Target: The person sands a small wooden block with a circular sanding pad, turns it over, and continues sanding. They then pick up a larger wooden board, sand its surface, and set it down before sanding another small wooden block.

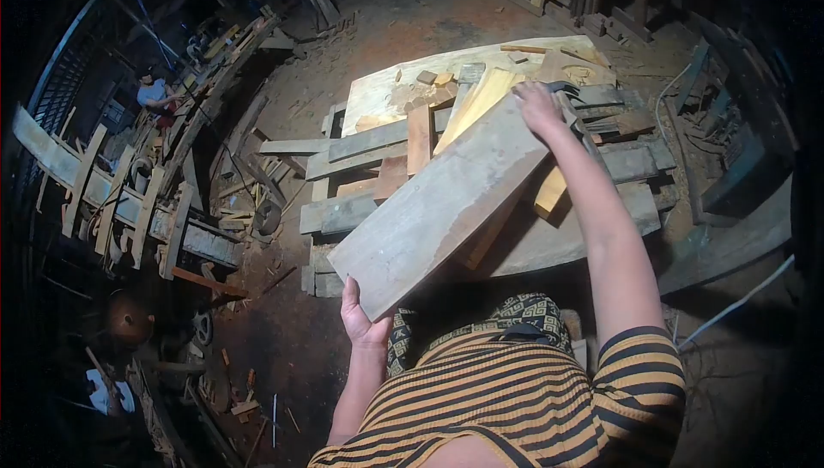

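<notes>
A wide grey wooden board [442,202] slants across in front of me, raised over a low stack of planks. My left hand [366,320] grips its near lower corner, thumb on the upper face and fingers hidden underneath. At the far end my right hand [539,109] is closed over the board's edge. A dark curved piece, possibly a hammer head [562,88], shows just beyond the right hand. Below the board lie a yellowish wood block [550,192] and a reddish-brown plank [419,139].
A pale plywood sheet [378,90] with small offcuts lies behind the stack. To the left stands a long workbench [193,116] with slatted timber, and a person [154,94] sits beyond it. Dark machinery [747,159] stands at the right. Scraps litter the dirt floor.
</notes>
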`<state>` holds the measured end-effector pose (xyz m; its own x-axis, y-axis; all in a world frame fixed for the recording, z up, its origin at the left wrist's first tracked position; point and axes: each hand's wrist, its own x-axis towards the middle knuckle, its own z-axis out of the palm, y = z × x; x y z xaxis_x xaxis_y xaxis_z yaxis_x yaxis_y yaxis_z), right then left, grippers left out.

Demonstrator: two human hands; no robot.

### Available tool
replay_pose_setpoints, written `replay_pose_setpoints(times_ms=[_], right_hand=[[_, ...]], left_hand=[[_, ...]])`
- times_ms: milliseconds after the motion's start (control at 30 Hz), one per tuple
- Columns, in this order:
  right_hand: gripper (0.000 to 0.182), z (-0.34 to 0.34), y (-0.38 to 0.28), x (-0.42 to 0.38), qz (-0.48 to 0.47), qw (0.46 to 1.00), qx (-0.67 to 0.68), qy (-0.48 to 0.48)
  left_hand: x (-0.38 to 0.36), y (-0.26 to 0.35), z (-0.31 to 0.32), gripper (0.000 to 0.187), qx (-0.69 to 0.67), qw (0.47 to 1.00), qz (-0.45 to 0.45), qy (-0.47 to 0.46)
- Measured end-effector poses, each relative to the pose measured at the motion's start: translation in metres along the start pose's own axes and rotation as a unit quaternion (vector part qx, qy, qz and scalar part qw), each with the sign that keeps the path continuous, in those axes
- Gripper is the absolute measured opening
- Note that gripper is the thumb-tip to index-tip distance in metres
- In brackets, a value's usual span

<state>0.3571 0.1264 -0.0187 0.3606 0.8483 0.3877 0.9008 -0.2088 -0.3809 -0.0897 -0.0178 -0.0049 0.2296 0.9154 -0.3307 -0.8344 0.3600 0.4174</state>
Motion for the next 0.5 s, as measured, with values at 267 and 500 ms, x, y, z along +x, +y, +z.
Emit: replay_pose_setpoints(times_ms=[267, 500], right_hand=[[0.027, -0.019, -0.126, -0.086, -0.149, 0.963, 0.190, -0.124], [0.043, -0.037, -0.240, -0.239, -0.468, 0.832, 0.270, -0.128]], left_hand=[[0.000, -0.002, 0.001, 0.053, 0.006, 0.999, 0.020, -0.034], [0.006, 0.002, -0.013, 0.060, -0.003, 0.998, -0.010, -0.059]])
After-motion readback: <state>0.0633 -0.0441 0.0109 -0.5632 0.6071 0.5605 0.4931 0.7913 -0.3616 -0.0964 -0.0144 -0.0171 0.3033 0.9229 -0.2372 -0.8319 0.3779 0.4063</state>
